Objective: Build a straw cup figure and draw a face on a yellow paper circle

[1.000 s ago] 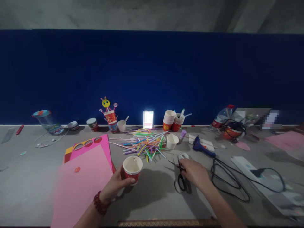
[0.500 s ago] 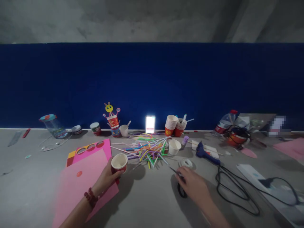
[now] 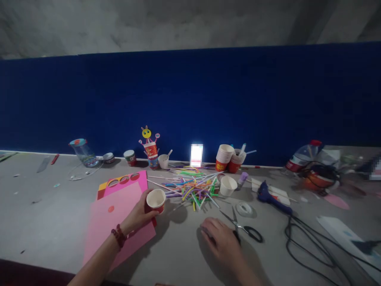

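Note:
My left hand (image 3: 139, 214), with a red bead bracelet at the wrist, is closed round a paper cup (image 3: 156, 201). The cup is white inside, red outside, and its mouth faces up toward me. My right hand (image 3: 222, 240) is low over the grey table with its fingers curled together; a dark spot shows between them, and I cannot make out whether they hold anything. Just beside it, scissors (image 3: 237, 225) with black handles lie with their blades apart, one handle partly behind the hand. Beyond the hands is a pile of coloured pipe cleaners (image 3: 193, 190).
Pink paper sheets (image 3: 119, 222) lie under my left forearm. A white paper cup (image 3: 228, 186), a tape roll (image 3: 244, 209) and a blue glue gun (image 3: 272, 198) with a black cord are on the right. Stacked cups (image 3: 224, 157) and a decorated cup figure (image 3: 151, 150) stand farther back.
The scissors, earlier under my right hand's fingers, now lie on the table with their blades spread. My right hand has moved left off them. My left hand still has the cup; the view has shifted.

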Demonstrator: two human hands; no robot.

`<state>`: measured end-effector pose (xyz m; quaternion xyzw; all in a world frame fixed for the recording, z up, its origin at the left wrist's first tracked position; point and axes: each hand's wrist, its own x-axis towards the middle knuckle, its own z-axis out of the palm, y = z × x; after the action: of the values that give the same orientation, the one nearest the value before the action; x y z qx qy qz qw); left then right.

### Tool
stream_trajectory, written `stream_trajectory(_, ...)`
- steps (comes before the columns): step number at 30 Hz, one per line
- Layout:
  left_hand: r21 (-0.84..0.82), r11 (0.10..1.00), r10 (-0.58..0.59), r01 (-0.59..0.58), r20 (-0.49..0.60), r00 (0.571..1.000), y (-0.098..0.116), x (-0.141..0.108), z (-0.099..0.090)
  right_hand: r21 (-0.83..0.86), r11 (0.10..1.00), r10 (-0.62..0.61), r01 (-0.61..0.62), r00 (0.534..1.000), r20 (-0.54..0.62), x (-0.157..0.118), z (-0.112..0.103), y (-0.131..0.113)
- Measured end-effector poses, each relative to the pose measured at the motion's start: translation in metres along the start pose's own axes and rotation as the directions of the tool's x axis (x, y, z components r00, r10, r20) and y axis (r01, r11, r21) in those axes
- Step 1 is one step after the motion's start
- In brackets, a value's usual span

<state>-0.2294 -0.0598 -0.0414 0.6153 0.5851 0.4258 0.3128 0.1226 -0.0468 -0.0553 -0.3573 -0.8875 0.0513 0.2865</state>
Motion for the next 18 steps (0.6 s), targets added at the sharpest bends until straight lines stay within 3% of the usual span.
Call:
stream_trajectory(5,0.035,0.998,0.039,-0.045,0.151,0.988,-0.004,0.006,-0.015,0.068,0.997,-0.028,0.025,0.999,0.039,-0.003,0.011,-0.002)
stream_trajectory(10,0.109,0.990,0.060,-0.084,0.202,0.978,-0.008,0.006,-0.034,0.120,0.993,-0.019,0.012,0.998,0.053,-0.006,0.011,-0.001)
stream_trajectory(14,0.159,0.984,0.047,-0.079,0.194,0.980,-0.009,0.004,-0.043,0.140,0.990,-0.007,-0.001,0.998,0.060,-0.006,0.011,-0.001)
stream_trajectory(18,0.182,0.980,0.054,-0.080,0.147,0.988,-0.006,0.003,-0.039,0.148,0.988,0.023,-0.033,0.997,0.072,-0.006,0.011,-0.002)
